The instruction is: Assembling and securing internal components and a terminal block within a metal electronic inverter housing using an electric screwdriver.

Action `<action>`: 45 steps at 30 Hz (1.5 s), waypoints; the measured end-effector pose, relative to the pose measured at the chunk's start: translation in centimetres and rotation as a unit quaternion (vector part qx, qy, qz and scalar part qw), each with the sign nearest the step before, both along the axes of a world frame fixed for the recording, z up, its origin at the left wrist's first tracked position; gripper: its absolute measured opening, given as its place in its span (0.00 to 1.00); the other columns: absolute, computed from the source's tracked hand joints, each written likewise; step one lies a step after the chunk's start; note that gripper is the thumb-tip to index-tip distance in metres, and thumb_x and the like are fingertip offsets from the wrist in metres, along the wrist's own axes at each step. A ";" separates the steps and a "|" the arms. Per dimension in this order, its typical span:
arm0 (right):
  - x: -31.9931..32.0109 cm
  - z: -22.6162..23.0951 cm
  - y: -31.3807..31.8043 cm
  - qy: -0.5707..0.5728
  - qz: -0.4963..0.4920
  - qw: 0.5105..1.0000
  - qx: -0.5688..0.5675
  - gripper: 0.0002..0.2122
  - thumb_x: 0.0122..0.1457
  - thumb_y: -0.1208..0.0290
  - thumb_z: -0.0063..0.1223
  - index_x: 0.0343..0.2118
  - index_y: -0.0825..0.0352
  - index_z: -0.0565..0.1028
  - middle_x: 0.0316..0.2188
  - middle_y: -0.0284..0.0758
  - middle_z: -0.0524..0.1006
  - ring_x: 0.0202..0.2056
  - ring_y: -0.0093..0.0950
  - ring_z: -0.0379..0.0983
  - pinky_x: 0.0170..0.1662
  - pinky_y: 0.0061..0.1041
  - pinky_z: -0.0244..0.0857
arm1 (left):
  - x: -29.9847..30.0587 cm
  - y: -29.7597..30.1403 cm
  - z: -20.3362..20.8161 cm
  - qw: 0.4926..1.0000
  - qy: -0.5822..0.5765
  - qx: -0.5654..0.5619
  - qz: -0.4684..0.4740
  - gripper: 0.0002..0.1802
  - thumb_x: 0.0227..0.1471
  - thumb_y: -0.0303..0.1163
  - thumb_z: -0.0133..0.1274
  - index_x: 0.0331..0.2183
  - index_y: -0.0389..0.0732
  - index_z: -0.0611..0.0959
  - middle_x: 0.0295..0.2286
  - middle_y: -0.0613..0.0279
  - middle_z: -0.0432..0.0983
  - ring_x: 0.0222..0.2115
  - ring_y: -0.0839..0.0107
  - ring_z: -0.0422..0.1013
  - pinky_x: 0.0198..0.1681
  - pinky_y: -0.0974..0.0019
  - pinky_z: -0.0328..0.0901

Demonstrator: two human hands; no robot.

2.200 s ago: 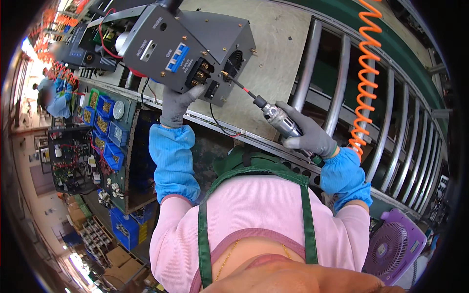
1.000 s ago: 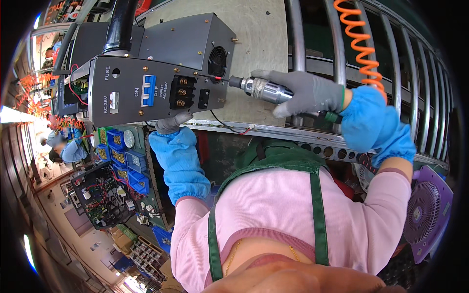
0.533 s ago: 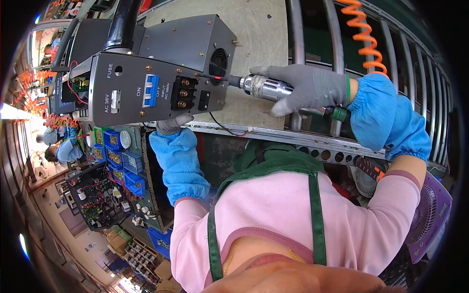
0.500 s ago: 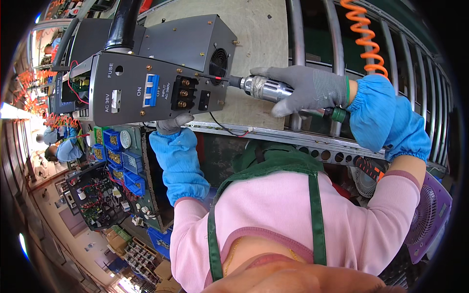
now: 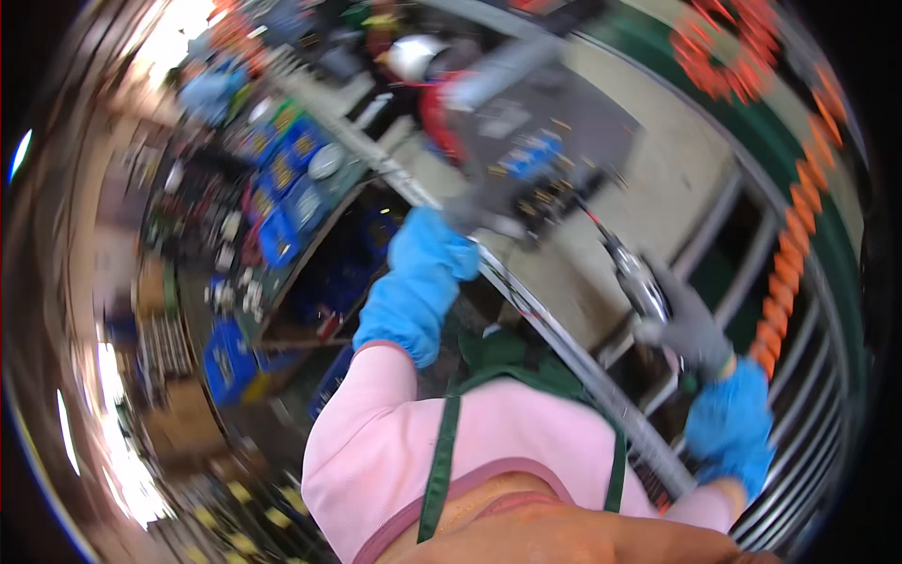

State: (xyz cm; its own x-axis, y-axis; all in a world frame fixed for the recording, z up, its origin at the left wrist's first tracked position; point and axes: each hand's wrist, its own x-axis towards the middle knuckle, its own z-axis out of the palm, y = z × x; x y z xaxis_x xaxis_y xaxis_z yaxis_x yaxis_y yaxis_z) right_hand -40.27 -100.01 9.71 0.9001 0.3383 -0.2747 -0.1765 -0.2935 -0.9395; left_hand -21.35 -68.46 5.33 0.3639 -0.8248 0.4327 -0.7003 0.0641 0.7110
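The whole view is smeared by motion. My right hand [image 5: 693,329], in a grey glove, is wrapped round a silver power screwdriver [image 5: 640,282]. Its thin bit, red partway along, points up and left toward a black terminal block [image 5: 545,209] with brass screws; whether the tip touches is too blurred to tell. The block sits on the panel of a grey metal case [image 5: 587,122], beside a blue switch [image 5: 534,155]. My left hand [image 5: 481,218], also gloved, is at the panel's near left edge by the block, its fingers too blurred to read.
A coiled orange air hose [image 5: 789,282] hangs at the right, over metal rollers [image 5: 733,249]. The bench's metal edge [image 5: 583,371] runs diagonally before me. Blue parts bins [image 5: 279,235] stand at the left, with a blurred person [image 5: 211,94] beyond.
The view has turned, so the case now appears tilted and farther right. My right hand with the screwdriver shows lower. The left hand is still at the case's near edge.
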 end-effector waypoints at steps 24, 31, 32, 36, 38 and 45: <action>0.8 0.2 2.3 0.090 -0.059 0.987 0.120 0.55 0.33 0.58 0.69 0.62 0.73 0.46 0.48 0.35 0.67 0.40 0.21 0.65 0.44 0.18 0.61 | -1.1 1.2 -2.3 0.913 0.391 -0.120 0.004 0.34 0.27 0.28 0.69 0.42 0.35 0.76 0.29 0.65 0.74 0.29 0.77 0.69 0.31 0.70 0.67; -4.4 -3.9 -0.1 0.239 -0.041 0.965 0.097 0.48 0.32 0.62 0.68 0.60 0.67 0.55 0.40 0.33 0.70 0.34 0.22 0.70 0.33 0.19 0.67 | -1.7 1.5 0.0 0.940 0.337 -0.057 0.010 0.29 0.36 0.29 0.65 0.43 0.33 0.74 0.27 0.63 0.75 0.25 0.77 0.72 0.25 0.70 0.68; -5.2 -5.4 0.4 0.245 -0.036 0.963 0.104 0.47 0.32 0.63 0.68 0.59 0.67 0.56 0.39 0.32 0.70 0.34 0.22 0.70 0.33 0.19 0.67 | -1.5 1.1 -0.8 0.960 0.255 -0.110 0.033 0.33 0.35 0.31 0.66 0.44 0.33 0.71 0.18 0.66 0.73 0.17 0.77 0.69 0.19 0.70 0.67; -4.8 -5.3 6.2 0.283 -0.005 0.950 0.131 0.45 0.34 0.66 0.67 0.59 0.67 0.56 0.36 0.30 0.69 0.32 0.20 0.67 0.34 0.18 0.64 | -2.8 2.1 1.0 0.930 0.349 -0.057 0.099 0.60 0.25 0.35 0.73 0.57 0.35 0.55 0.44 0.51 0.67 0.41 0.67 0.68 0.46 0.63 0.66; -4.1 -6.8 8.4 0.262 0.016 0.954 0.143 0.45 0.36 0.63 0.67 0.60 0.66 0.56 0.34 0.29 0.69 0.30 0.19 0.66 0.33 0.17 0.63 | -2.4 4.8 0.0 0.961 0.199 -0.009 0.192 0.62 0.26 0.40 0.72 0.58 0.34 0.53 0.48 0.49 0.65 0.47 0.64 0.64 0.50 0.62 0.62; 1.6 -6.2 17.9 0.262 0.027 0.957 0.119 0.43 0.37 0.58 0.65 0.58 0.69 0.58 0.37 0.27 0.68 0.35 0.19 0.64 0.38 0.18 0.61 | 1.6 24.8 -2.3 0.907 0.210 0.028 0.364 0.22 0.46 0.41 0.58 0.42 0.40 0.79 0.36 0.56 0.78 0.39 0.69 0.73 0.44 0.67 0.66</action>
State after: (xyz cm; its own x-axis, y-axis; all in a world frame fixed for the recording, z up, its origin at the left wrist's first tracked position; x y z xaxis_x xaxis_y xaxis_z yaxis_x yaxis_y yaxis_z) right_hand -38.65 -82.13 3.54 0.6390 0.4899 -0.5930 -0.6325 -0.1041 -0.7675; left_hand -19.73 -43.70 3.01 0.9440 -0.3160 0.0944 -0.2086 -0.3505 0.9130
